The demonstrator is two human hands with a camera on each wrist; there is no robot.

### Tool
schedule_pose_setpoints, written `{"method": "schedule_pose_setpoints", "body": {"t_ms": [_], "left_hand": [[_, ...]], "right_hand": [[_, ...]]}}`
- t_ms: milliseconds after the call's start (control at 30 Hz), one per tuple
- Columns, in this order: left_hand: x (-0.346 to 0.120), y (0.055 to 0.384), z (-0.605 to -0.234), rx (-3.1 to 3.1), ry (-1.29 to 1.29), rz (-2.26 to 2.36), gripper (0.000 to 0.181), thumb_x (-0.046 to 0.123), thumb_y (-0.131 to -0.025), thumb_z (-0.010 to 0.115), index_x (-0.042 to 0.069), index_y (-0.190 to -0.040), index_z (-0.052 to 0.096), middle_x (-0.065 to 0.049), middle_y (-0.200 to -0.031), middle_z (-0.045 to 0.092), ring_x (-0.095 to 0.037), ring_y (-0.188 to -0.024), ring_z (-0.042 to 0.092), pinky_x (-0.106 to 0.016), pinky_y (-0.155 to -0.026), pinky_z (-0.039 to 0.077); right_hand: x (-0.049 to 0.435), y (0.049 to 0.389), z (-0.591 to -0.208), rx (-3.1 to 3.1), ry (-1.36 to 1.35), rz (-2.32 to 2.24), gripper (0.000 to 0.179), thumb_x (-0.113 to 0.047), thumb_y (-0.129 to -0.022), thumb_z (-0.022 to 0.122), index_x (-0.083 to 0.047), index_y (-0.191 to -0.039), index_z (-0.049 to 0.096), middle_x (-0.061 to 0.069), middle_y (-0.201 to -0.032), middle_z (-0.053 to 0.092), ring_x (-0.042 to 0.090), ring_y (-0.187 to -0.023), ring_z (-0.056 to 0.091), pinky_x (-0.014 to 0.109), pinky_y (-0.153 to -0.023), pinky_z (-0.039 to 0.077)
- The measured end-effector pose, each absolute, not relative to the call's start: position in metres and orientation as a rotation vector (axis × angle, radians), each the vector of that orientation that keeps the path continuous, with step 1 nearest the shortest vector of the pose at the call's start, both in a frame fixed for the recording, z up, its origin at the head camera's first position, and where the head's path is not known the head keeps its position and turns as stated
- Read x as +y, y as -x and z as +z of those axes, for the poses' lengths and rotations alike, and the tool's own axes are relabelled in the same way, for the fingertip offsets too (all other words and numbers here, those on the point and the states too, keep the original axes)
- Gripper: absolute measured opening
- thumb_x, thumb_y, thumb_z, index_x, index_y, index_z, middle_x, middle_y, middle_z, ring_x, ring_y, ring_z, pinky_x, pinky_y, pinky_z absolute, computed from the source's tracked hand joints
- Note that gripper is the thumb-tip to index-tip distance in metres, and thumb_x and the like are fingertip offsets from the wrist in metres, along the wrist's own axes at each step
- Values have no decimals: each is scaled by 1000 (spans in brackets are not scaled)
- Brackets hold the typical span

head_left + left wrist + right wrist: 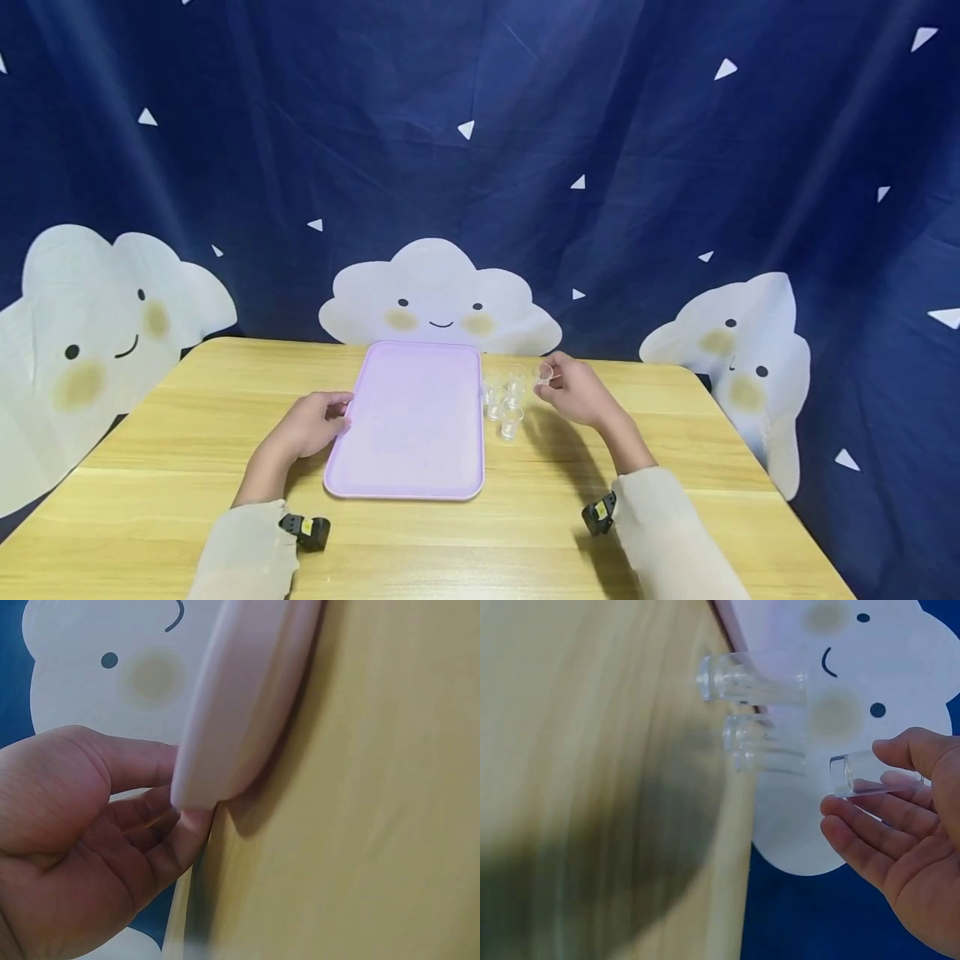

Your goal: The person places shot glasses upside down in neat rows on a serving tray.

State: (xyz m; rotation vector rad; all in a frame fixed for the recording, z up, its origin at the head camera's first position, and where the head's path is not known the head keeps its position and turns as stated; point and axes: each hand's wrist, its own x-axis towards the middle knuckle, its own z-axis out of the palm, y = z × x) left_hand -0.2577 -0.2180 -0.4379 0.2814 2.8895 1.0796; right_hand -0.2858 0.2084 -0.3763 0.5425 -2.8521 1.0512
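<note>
A lilac tray [408, 421] lies on the wooden table, its long sides running away from me. At its left edge my left hand [311, 423] grips the rim; in the left wrist view the thumb is against the tray wall [232, 712] and the other fingers curl in at its lower edge. My right hand [576, 390] holds a small clear shot glass [866, 772] between thumb and fingers, raised off the table. Several more clear shot glasses [512, 422] stand close together beside the tray's right edge, to the left of my right hand.
The light wooden table [645, 533] ends at a far edge just behind the tray and glasses. A dark blue curtain [525, 167] with white clouds hangs behind it. A small black camera [306, 530] sits on each wrist.
</note>
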Motion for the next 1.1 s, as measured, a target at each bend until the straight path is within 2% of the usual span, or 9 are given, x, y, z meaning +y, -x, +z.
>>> {"method": "schedule_pose_setpoints", "body": {"t_ms": [133, 333, 567, 633, 733, 867, 900, 1100], "left_hand": [[-218, 258, -438, 2888, -275, 1078, 46, 3, -96, 62, -12, -138, 55, -27, -123, 67, -44, -119, 60, -59, -103, 47], [-218, 258, -437, 2885, -266, 1079, 46, 3, -96, 62, -12, -139, 55, -26, -122, 67, -42, -117, 61, -59, -102, 48], [-217, 258, -436, 2886, -266, 1079, 45, 3, -96, 62, -13, -138, 55, -26, -122, 67, -42, -117, 61, -59, -102, 48], [-217, 257, -436, 2885, -263, 1077, 45, 3, -96, 61, -13, -138, 54, -26, -122, 67, -43, -118, 61, -59, -102, 48], [-217, 257, -436, 2881, -261, 1077, 45, 3, -96, 61, -13, -139, 54, -27, -123, 67, -43, -118, 61, -59, -102, 48], [-216, 257, -435, 2880, -268, 1084, 45, 2, -96, 62, -12, -139, 55, -27, -123, 67, -43, -118, 61, -59, -103, 48], [-217, 257, -436, 2882, -270, 1083, 45, 2, -96, 62, -12, -139, 55, -27, -124, 67, -43, -119, 60, -59, -103, 48], [-218, 258, -438, 2888, -270, 1075, 45, 3, -96, 62, -12, -138, 55, -27, -125, 66, -46, -121, 59, -60, -104, 46]], "right_hand": [[201, 288, -366, -2837, -581, 1019, 17, -12, -94, 65, -5, -104, 54, 11, -111, 64, 31, -105, 73, 41, -83, 60], [185, 294, -354, -2796, -653, 946, 16, -9, -90, 63, -5, -103, 55, 11, -108, 66, 22, -92, 72, 36, -75, 59], [159, 300, -342, -2763, -728, 912, 21, -8, -83, 64, -6, -101, 54, 8, -88, 63, 12, -65, 54, 30, -62, 47], [151, 302, -340, -2768, -750, 898, 22, -8, -83, 64, -6, -102, 54, 8, -88, 63, 13, -63, 50, 30, -60, 44], [137, 304, -338, -2784, -781, 881, 26, -9, -84, 64, -6, -109, 56, 10, -99, 68, 16, -71, 58, 32, -67, 50], [118, 307, -338, -2799, -827, 887, 35, -11, -88, 65, -2, -122, 57, 16, -119, 69, 25, -97, 68, 39, -87, 57], [114, 307, -338, -2804, -840, 888, 37, -11, -90, 65, -2, -124, 57, 16, -121, 68, 27, -103, 68, 40, -91, 57], [89, 312, -344, -2797, -920, 873, 34, -14, -93, 67, -2, -125, 59, 14, -117, 68, 28, -108, 65, 42, -96, 54]]}}
